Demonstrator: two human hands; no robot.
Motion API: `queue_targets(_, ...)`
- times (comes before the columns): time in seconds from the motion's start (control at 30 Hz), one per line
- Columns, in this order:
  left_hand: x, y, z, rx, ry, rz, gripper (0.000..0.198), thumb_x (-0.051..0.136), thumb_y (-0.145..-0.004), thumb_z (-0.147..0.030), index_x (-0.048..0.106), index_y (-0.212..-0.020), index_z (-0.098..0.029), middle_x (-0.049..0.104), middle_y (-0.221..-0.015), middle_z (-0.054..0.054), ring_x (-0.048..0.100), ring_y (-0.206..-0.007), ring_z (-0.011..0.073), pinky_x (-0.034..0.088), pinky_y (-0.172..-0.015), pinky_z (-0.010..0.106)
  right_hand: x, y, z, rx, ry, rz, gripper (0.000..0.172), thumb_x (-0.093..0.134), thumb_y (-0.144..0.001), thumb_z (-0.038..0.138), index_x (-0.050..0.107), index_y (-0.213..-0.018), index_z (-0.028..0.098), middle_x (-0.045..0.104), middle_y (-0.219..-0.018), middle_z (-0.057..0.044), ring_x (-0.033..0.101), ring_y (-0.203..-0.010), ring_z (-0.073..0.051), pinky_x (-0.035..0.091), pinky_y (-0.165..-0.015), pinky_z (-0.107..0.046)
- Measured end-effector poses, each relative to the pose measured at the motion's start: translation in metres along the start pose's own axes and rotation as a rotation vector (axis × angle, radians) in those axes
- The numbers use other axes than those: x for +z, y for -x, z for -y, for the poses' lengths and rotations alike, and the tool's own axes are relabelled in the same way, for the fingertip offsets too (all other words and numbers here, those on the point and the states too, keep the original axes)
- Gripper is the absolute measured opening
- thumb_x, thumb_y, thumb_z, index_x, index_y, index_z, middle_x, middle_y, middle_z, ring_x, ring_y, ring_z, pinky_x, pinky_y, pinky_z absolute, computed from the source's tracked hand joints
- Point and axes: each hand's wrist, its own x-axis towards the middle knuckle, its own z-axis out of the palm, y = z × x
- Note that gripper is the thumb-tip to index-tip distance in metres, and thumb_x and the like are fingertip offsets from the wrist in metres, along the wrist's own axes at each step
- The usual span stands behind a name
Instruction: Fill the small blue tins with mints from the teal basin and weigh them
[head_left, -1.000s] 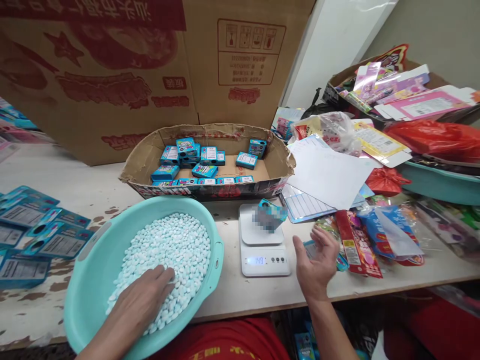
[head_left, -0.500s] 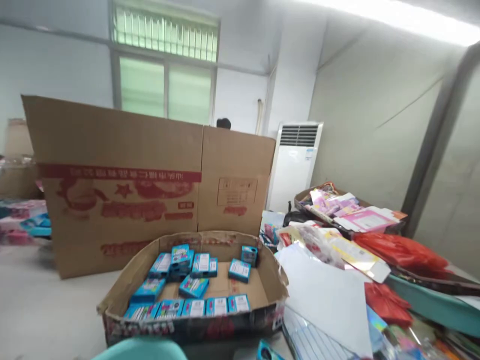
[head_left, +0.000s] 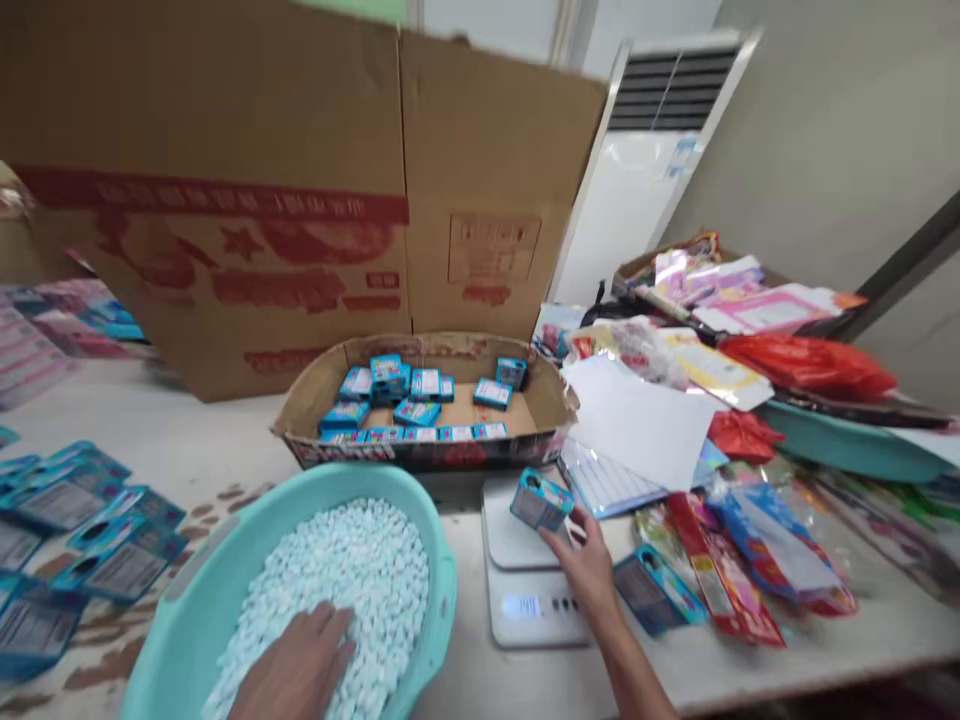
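Note:
My right hand (head_left: 589, 565) pinches one end of a small blue printed box (head_left: 541, 499) over the plate of a white digital scale (head_left: 534, 610). The scale's display is lit; whether the box rests on the plate I cannot tell. In a turquoise basin (head_left: 442, 590) lies a heap of small pale-blue and white pellets (head_left: 360, 560). My left hand (head_left: 300, 665) reaches palm down onto these pellets, its fingers loosely bent and fingertips among them. Another blue box (head_left: 656, 590) sits on the table right of my right wrist.
Behind the basin stands a cut-down cardboard tray (head_left: 525, 405) with several blue boxes, backed by a large upright carton (head_left: 315, 120). More blue boxes (head_left: 82, 530) lie at left. Papers (head_left: 637, 415), printed packets (head_left: 780, 550) and a red bag (head_left: 810, 365) crowd the right.
The view has tipped downward, bringing the whole basin, the scale and both hands into sight. The cardboard tray and carton now appear higher in the picture.

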Motion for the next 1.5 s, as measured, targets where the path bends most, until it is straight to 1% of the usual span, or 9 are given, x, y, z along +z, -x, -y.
queue_targets(0.17, 0.001, -0.005, -0.001, 0.083, -0.082, -0.020, 0.042, 0.029, -0.092, -0.029, 0.063, -0.113, -0.021, 0.062, -0.115, 0.011, 0.056, -0.107, 0.0279, 0.039, -0.098, 0.044, -0.006, 0.004, -0.007, 0.022, 0.049, 0.016, 0.067, 0.072, -0.058, 0.052, 0.053, -0.113, 0.016, 0.056, -0.117, -0.013, 0.053, -0.109, -0.029, 0.045, -0.093, -0.045)
queue_targets(0.53, 0.004, -0.004, 0.002, 0.112, -0.103, -0.050, 0.041, 0.030, -0.092, -0.030, 0.063, -0.115, -0.020, 0.062, -0.112, 0.011, 0.056, -0.104, 0.0297, 0.039, -0.093, 0.045, -0.002, -0.005, -0.004, -0.010, 0.057, 0.032, 0.064, 0.075, -0.059, 0.051, 0.054, -0.109, 0.017, 0.056, -0.112, -0.011, 0.054, -0.106, -0.027, 0.045, -0.093, -0.046)
queue_targets(0.7, 0.005, -0.003, 0.001, 0.105, -0.109, -0.056, 0.041, 0.031, -0.092, -0.030, 0.062, -0.116, -0.020, 0.062, -0.114, 0.011, 0.056, -0.102, 0.0297, 0.039, -0.092, 0.045, 0.000, -0.007, -0.005, -0.004, 0.056, 0.048, 0.061, 0.075, -0.058, 0.053, 0.056, -0.104, 0.018, 0.056, -0.110, -0.009, 0.055, -0.102, -0.026, 0.044, -0.093, -0.045)
queue_targets(0.83, 0.003, -0.002, -0.001, 0.094, -0.087, -0.067, 0.039, 0.030, -0.093, -0.031, 0.063, -0.112, -0.021, 0.062, -0.109, 0.010, 0.055, -0.101, 0.0285, 0.039, -0.092, 0.043, 0.000, -0.009, -0.003, -0.001, 0.065, 0.073, 0.051, 0.073, -0.059, 0.053, 0.061, -0.094, 0.019, 0.061, -0.102, -0.007, 0.056, -0.097, -0.025, 0.043, -0.092, -0.045)
queue_targets(1.1, -0.005, 0.000, -0.006, 0.058, -0.046, 0.062, 0.033, 0.028, -0.092, -0.029, 0.059, -0.097, -0.019, 0.058, -0.099, 0.009, 0.057, -0.093, 0.0267, 0.042, -0.077, 0.037, 0.000, -0.012, 0.002, 0.027, 0.061, 0.078, 0.050, 0.073, -0.059, 0.054, 0.061, -0.092, 0.020, 0.067, -0.092, -0.005, 0.059, -0.089, -0.026, 0.044, -0.088, -0.045)
queue_targets(1.23, -0.003, 0.002, -0.002, 0.063, 0.075, 0.054, 0.029, 0.029, -0.091, -0.029, 0.057, -0.089, -0.021, 0.058, -0.092, 0.008, 0.058, -0.087, 0.0247, 0.041, -0.073, 0.035, 0.003, -0.013, 0.008, 0.015, 0.013, 0.074, 0.060, 0.075, -0.058, 0.052, 0.058, -0.105, 0.020, 0.067, -0.098, -0.005, 0.060, -0.089, -0.024, 0.047, -0.086, -0.041)
queue_targets(1.33, -0.006, 0.003, 0.001, 0.036, 0.252, -0.038, 0.027, 0.033, -0.088, -0.030, 0.059, -0.087, -0.021, 0.060, -0.092, 0.007, 0.058, -0.084, 0.0235, 0.041, -0.072, 0.034, 0.007, -0.015, 0.010, 0.019, -0.018, 0.085, 0.057, 0.076, -0.057, 0.051, 0.060, -0.101, 0.018, 0.068, -0.093, -0.006, 0.062, -0.084, -0.023, 0.049, -0.081, -0.039)
queue_targets(1.43, -0.018, 0.006, 0.005, -0.035, 0.632, -0.153, 0.023, 0.048, -0.082, -0.039, 0.062, -0.086, -0.022, 0.062, -0.085, 0.004, 0.058, -0.078, 0.0202, 0.043, -0.068, 0.030, 0.008, -0.015, 0.013, 0.021, -0.041, 0.091, 0.048, 0.076, -0.057, 0.050, 0.062, -0.089, 0.017, 0.068, -0.083, -0.005, 0.062, -0.077, -0.023, 0.050, -0.076, -0.039)
queue_targets(1.5, -0.028, 0.008, 0.007, -0.140, 1.015, -0.196, 0.027, 0.060, -0.075, -0.045, 0.063, -0.085, -0.020, 0.058, -0.072, 0.001, 0.053, -0.063, 0.0151, 0.042, -0.056, 0.024, 0.006, -0.011, 0.020, 0.016, -0.059, 0.095, 0.046, 0.076, -0.057, 0.050, 0.062, -0.086, 0.017, 0.068, -0.081, -0.005, 0.062, -0.074, -0.022, 0.050, -0.074, -0.038)
